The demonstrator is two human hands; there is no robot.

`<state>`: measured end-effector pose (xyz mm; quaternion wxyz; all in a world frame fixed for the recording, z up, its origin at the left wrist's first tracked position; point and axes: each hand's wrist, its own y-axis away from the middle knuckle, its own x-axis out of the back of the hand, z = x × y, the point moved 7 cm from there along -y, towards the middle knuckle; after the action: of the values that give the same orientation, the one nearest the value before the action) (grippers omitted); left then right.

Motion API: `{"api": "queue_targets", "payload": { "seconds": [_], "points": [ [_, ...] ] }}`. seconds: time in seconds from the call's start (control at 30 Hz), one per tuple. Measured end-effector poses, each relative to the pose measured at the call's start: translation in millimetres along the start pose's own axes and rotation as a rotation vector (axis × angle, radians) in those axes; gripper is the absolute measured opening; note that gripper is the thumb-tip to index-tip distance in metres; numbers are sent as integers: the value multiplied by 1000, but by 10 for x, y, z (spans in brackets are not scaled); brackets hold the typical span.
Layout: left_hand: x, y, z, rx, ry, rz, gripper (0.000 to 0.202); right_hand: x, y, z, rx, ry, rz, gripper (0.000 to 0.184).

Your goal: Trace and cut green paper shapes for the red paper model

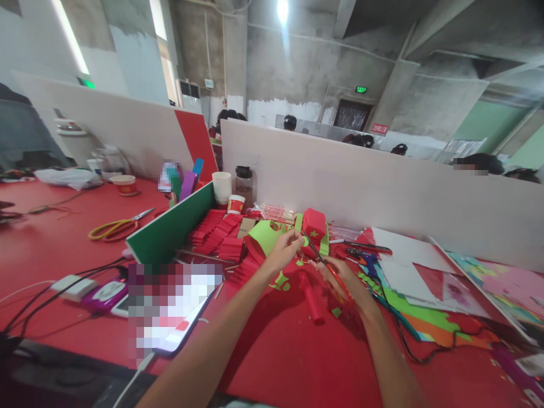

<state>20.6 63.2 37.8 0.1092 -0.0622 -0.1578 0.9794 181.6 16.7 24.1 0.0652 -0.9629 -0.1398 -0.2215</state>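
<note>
Left hand [286, 250]: fingertips pinched on small green paper piece [305, 241]. Right hand [339, 276]: curled around scissors [313, 247].

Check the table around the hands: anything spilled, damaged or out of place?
No spill or damage stands out. Green paper scraps lie scattered on the table, looking untidy, near the scissors in the right hand.
</note>
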Motion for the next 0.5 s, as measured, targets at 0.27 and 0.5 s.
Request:
{"api": "queue_targets", "payload": {
  "seconds": [0.27, 0.5],
  "points": [
    [2, 14, 55, -39, -20, 3, 21, -26, 48, -22, 9, -25, -46, 48],
    [-3, 28, 90, -39, -28, 8, 21, -33, 57, -20, 19, -26, -38, 58]
  ]
}}
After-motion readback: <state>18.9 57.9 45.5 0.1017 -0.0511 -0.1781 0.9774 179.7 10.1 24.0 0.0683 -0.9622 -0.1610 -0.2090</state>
